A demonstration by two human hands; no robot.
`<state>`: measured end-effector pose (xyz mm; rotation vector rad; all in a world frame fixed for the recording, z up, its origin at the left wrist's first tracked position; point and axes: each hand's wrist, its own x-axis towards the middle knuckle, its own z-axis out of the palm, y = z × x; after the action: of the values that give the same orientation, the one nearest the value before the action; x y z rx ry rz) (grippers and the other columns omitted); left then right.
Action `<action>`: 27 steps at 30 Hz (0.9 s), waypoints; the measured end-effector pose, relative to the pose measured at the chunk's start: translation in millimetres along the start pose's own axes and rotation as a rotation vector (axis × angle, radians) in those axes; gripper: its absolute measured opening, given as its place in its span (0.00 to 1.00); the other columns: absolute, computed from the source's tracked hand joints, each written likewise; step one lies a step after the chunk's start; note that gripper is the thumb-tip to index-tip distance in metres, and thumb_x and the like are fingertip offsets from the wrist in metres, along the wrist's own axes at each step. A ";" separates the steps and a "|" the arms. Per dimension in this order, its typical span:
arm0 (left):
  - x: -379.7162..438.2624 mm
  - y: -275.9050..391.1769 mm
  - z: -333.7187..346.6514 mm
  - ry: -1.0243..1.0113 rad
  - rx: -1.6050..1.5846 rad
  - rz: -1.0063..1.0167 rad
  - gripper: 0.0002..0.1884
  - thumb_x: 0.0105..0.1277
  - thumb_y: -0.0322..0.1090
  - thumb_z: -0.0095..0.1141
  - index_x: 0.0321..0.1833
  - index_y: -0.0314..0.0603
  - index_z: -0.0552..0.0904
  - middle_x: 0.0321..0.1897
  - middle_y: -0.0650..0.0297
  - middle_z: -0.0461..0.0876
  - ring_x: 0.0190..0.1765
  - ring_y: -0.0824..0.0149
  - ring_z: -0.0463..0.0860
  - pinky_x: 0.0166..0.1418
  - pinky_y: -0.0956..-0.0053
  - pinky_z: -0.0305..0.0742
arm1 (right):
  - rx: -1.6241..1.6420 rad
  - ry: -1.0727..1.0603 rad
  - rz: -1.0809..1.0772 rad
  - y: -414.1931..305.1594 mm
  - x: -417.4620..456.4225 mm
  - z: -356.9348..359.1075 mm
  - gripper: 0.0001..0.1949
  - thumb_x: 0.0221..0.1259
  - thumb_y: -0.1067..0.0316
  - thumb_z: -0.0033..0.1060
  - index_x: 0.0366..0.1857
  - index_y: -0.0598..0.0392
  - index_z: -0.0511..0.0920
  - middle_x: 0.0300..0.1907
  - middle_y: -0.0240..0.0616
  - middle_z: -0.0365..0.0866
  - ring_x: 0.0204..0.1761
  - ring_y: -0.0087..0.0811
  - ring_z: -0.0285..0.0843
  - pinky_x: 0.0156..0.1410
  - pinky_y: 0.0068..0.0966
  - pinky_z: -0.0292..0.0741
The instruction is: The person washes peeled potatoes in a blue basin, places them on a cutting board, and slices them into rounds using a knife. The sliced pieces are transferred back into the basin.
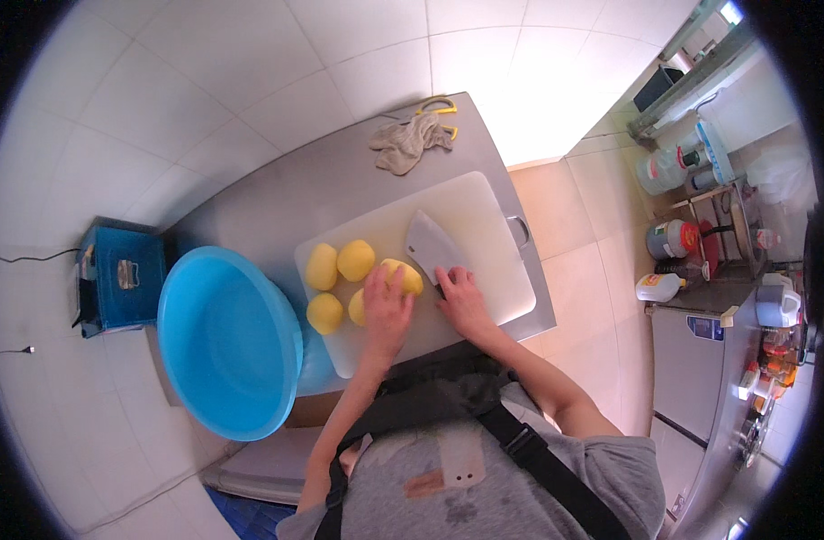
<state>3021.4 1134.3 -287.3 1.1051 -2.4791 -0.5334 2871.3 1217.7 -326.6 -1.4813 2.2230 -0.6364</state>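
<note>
A white cutting board (496,223) lies on a metal worktop and carries several peeled yellow potatoes. My left hand (387,312) reaches over the nearest ones, its fingers curled on one potato (406,275); a second potato (356,309) is partly hidden beside this hand. Three more potatoes, one of them upright-looking (321,266), sit toward the board's left end. My right hand (463,304) grips the dark handle of a kitchen cleaver (431,243). Its broad blade rests flat on the board, pointing away from me, and my fingers hide most of the handle.
A large blue plastic basin (229,344) stands left of the board, near a blue box (125,280). Behind the board lie a crumpled cloth (408,143) and a yellow-handled tool (439,104). Tiled walls border the worktop (277,196). Bottles and a jug (660,287) stand on the right-hand counter.
</note>
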 end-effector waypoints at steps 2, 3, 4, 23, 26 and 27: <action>11.5 7.5 25.9 -0.052 0.128 0.101 0.22 0.56 0.33 0.61 0.56 0.47 0.76 0.62 0.54 0.66 0.67 0.45 0.62 0.69 0.50 0.58 | 0.027 -0.007 -0.022 12.0 3.5 3.6 0.30 0.43 0.72 0.68 0.56 0.52 0.69 0.50 0.47 0.68 0.51 0.51 0.70 0.52 0.42 0.74; 12.5 2.6 35.0 -0.041 0.159 0.109 0.22 0.55 0.33 0.61 0.55 0.48 0.76 0.62 0.54 0.66 0.67 0.45 0.62 0.69 0.49 0.58 | 0.037 -0.004 -0.026 18.1 3.0 5.8 0.30 0.43 0.72 0.67 0.56 0.52 0.69 0.50 0.47 0.68 0.51 0.50 0.70 0.52 0.42 0.74; 12.0 -2.9 40.9 -0.031 0.187 0.113 0.21 0.55 0.33 0.62 0.54 0.49 0.76 0.62 0.54 0.65 0.67 0.44 0.62 0.69 0.49 0.58 | 0.044 -0.005 -0.030 21.2 3.2 3.4 0.30 0.43 0.72 0.67 0.56 0.52 0.69 0.50 0.47 0.68 0.51 0.50 0.70 0.52 0.42 0.75; 9.5 -51.0 28.2 0.037 0.168 0.393 0.19 0.57 0.37 0.60 0.52 0.47 0.76 0.62 0.51 0.67 0.68 0.45 0.63 0.68 0.54 0.63 | -0.035 0.087 0.001 33.1 -5.7 -16.1 0.27 0.47 0.64 0.67 0.56 0.52 0.71 0.43 0.46 0.76 0.47 0.49 0.73 0.52 0.41 0.73; -13.3 -35.8 25.3 0.043 0.071 0.176 0.25 0.56 0.34 0.61 0.58 0.39 0.71 0.63 0.46 0.65 0.66 0.44 0.64 0.70 0.55 0.61 | -0.052 0.124 -0.030 34.7 -5.8 -12.8 0.27 0.47 0.64 0.68 0.55 0.52 0.70 0.41 0.46 0.75 0.45 0.48 0.74 0.50 0.41 0.74; -13.6 -29.5 23.7 0.053 0.080 0.115 0.27 0.56 0.35 0.62 0.59 0.38 0.70 0.62 0.45 0.65 0.65 0.44 0.65 0.69 0.55 0.61 | -0.052 0.136 -0.031 33.9 -7.6 -12.4 0.27 0.47 0.64 0.68 0.55 0.52 0.70 0.41 0.46 0.75 0.45 0.48 0.74 0.49 0.41 0.74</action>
<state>3036.7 1130.8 -324.3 0.9853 -2.5181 -0.3698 2841.8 1238.1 -335.1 -1.5430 2.3388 -0.7136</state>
